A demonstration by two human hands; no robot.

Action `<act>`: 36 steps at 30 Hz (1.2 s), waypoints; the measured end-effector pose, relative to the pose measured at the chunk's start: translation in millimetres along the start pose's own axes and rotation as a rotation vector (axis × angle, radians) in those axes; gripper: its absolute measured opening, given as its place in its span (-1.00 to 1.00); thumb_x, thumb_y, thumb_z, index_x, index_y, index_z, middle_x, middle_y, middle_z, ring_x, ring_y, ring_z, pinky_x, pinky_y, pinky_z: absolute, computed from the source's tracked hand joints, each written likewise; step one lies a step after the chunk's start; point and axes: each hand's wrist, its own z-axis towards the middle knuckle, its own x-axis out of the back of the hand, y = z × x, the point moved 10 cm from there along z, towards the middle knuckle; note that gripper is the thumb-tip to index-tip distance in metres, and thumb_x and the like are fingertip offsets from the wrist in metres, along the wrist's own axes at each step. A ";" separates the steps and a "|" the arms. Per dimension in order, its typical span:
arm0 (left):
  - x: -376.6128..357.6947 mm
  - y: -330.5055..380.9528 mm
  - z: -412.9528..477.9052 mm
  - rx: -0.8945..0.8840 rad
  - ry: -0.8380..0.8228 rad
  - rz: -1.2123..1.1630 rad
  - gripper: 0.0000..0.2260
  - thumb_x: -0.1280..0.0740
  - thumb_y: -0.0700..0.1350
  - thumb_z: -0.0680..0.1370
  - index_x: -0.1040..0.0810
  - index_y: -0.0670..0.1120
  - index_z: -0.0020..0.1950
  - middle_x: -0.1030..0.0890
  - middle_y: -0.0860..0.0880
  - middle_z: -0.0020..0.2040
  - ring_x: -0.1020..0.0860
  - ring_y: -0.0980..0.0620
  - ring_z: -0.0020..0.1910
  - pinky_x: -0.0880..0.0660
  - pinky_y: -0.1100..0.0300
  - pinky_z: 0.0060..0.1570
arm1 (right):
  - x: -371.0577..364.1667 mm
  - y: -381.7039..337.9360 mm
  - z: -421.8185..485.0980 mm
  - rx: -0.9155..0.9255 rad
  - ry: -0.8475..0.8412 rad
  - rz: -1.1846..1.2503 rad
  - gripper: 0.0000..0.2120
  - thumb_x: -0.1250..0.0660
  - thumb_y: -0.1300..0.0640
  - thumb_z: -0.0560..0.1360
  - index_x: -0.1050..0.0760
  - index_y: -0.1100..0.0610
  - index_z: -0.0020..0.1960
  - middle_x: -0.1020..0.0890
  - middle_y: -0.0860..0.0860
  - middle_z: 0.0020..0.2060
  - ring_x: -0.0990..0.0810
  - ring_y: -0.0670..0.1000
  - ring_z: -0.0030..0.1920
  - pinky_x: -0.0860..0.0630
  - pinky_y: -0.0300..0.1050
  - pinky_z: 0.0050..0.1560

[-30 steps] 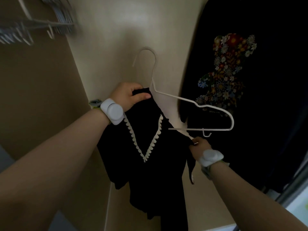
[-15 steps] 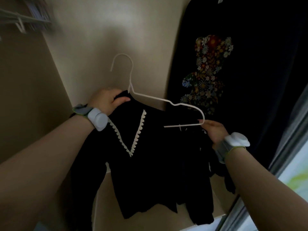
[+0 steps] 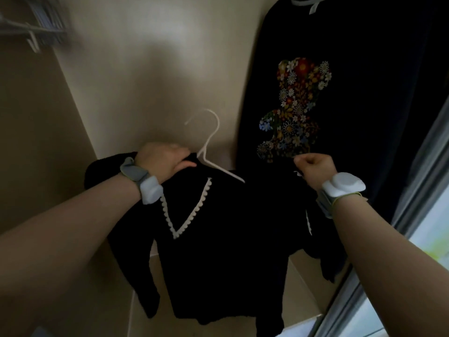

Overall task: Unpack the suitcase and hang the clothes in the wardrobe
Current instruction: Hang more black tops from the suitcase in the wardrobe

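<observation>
A black top [image 3: 218, 239] with a white-trimmed V-neck hangs between my hands inside the wardrobe. A white hanger [image 3: 210, 147] runs through its neck, hook up; most of the right arm is hidden under the cloth. My left hand [image 3: 162, 161] grips the top's left shoulder beside the hanger's neck. My right hand [image 3: 313, 166] pinches the right shoulder, fingers curled, where a bit of white shows. A black garment with a floral bear print [image 3: 295, 110] hangs at the right against the back wall.
A white wire rack with hangers [image 3: 31, 32] is at the upper left, blurred. Beige wardrobe walls [image 3: 145, 81] meet in a corner behind the top. A sliding door frame [image 3: 413, 190] runs down the right edge, bright floor beyond it.
The top's right shoulder has been drawn over the hanger's right arm, which was bare before. My right hand rose from under the hanger's end to the shoulder. The camera tilted down.
</observation>
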 end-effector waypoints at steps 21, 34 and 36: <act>21.7 -52.7 -20.3 0.454 0.157 -0.506 -0.65 -0.32 0.12 0.51 -0.62 -0.17 -0.09 -0.64 -0.11 -0.20 -0.59 -0.08 -0.20 -0.50 0.09 -0.20 | -71.2 -98.9 -15.4 0.262 -0.668 -0.578 -0.27 -0.09 -0.33 0.38 -0.53 0.29 0.14 -0.62 0.16 -0.04 -0.60 0.16 -0.05 -0.48 0.07 0.00; 33.2 -21.2 -5.3 0.276 -0.047 -0.288 -0.38 -0.06 0.35 0.41 -0.61 -0.14 -0.03 -0.59 -0.12 -0.11 -0.54 -0.09 -0.09 -0.47 0.08 -0.13 | -144.3 -177.0 -68.9 0.851 -0.571 -0.476 -0.68 -0.24 -0.14 0.51 -0.62 0.06 0.02 -0.68 -0.01 -0.14 -0.63 -0.03 -0.13 -0.53 -0.08 -0.11; 43.2 -36.9 -9.7 0.339 -0.001 -0.308 -0.55 -0.23 0.23 0.51 -0.61 -0.15 0.00 -0.60 -0.13 -0.08 -0.54 -0.08 -0.07 -0.39 0.16 -0.16 | -144.6 -165.5 -61.2 0.765 -0.624 -0.536 -0.61 -0.22 -0.20 0.49 -0.60 0.07 0.04 -0.67 0.03 -0.11 -0.62 0.00 -0.10 -0.54 -0.05 -0.07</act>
